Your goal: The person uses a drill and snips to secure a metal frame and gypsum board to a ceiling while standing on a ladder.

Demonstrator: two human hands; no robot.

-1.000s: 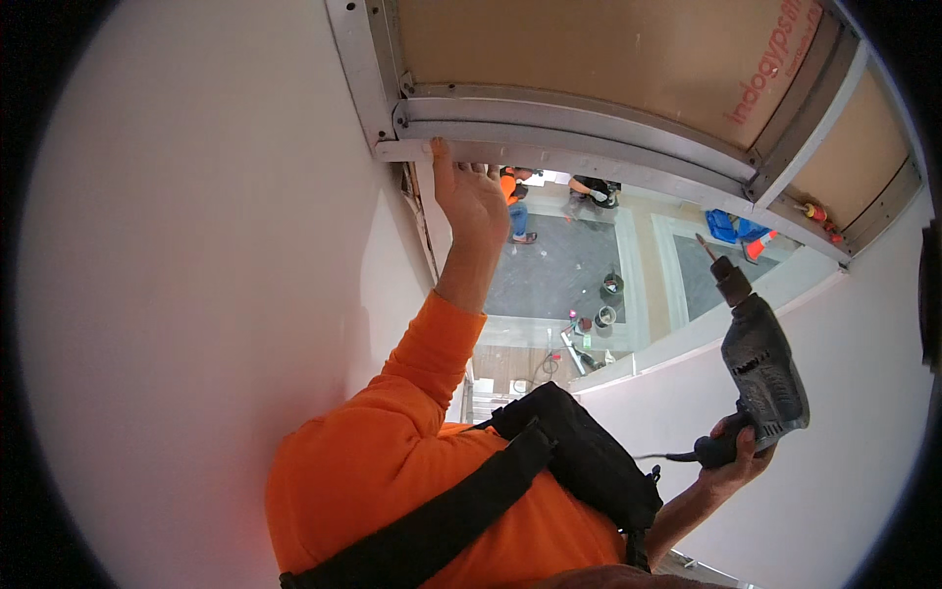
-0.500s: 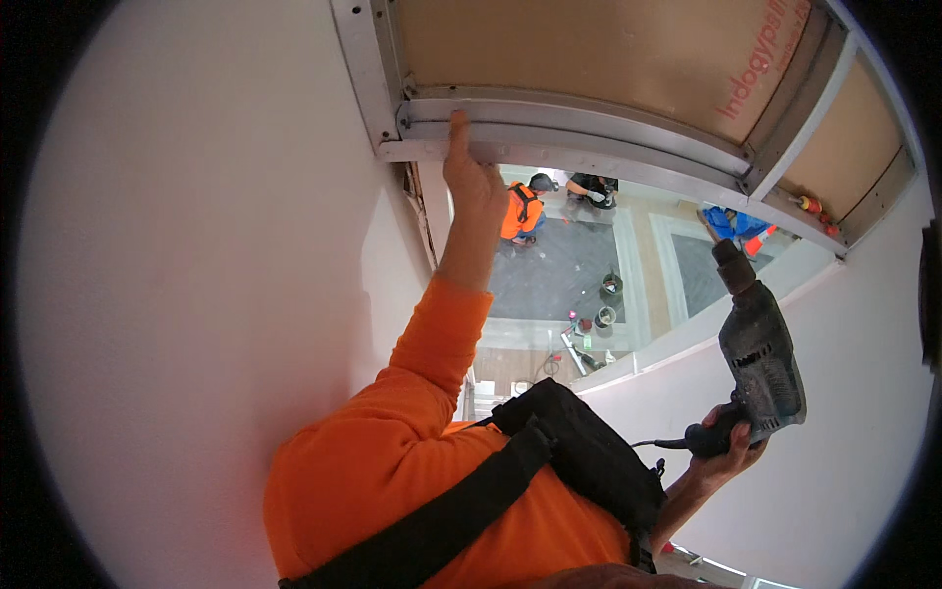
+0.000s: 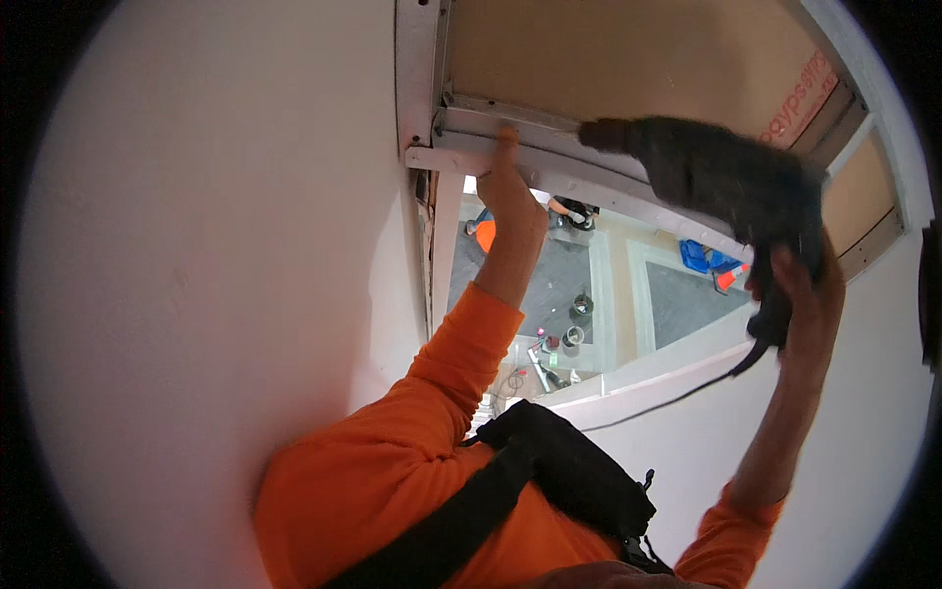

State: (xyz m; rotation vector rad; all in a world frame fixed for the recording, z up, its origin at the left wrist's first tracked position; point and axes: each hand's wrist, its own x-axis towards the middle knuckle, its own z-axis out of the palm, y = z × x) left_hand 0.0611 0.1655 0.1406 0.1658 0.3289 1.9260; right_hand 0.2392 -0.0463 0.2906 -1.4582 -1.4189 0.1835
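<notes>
My right hand point(image 3: 807, 299) is wrapped around the handle of a dark, dusty corded power drill point(image 3: 731, 177). The drill lies nearly level, its nose pointing left in front of the metal frame, and is a little smeared by motion. Whether its tip touches the frame I cannot tell. With one digit laid up over the face of the metal channel point(image 3: 564, 157), my left hand point(image 3: 512, 191) grips that channel near its left corner. The other fingers are partly hidden. Brown board point(image 3: 608, 59) fills the space above the channel.
A white wall point(image 3: 216, 245) rises close on my left. Below, through the opening, are a partly visible person in orange point(image 3: 485, 232), another person in dark clothes point(image 3: 577, 213), buckets point(image 3: 582, 304) and a blue bundle point(image 3: 695, 256). A black bag point(image 3: 559, 471) hangs at my chest; the drill's cord point(image 3: 677, 398) trails past it.
My right hand has raised the drill and swung its nose from pointing up to pointing left, nearer my left hand. The left hand keeps its hold on the channel. The view has shifted slightly.
</notes>
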